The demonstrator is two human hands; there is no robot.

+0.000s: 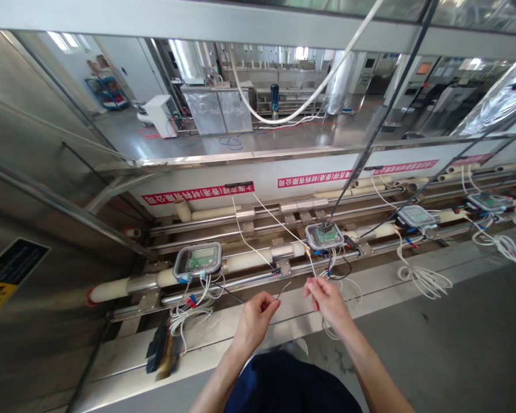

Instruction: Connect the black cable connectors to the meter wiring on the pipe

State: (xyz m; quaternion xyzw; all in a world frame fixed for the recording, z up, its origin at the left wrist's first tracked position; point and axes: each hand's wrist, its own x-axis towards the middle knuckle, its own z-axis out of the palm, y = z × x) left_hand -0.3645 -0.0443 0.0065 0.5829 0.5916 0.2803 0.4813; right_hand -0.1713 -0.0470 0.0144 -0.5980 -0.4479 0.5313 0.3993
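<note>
Pinching the loose end of a thin white wire (284, 287), the left hand (254, 321) is closed around it above the steel bench ledge (223, 332). The right hand (327, 301) grips the same wire higher up, fingers closed. Just beyond sits a clear-lidded meter box with green circuit board (324, 235), mounted on a cream pipe (249, 261).

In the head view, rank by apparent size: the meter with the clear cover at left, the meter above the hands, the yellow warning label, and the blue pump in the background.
1. Yellow warning label, cut off by the frame's edge.
2. Left meter.
3. Meter above the hands, slightly smaller, though it sits farther off; the two look like the same model.
4. Blue pump, smallest only through distance.
</note>
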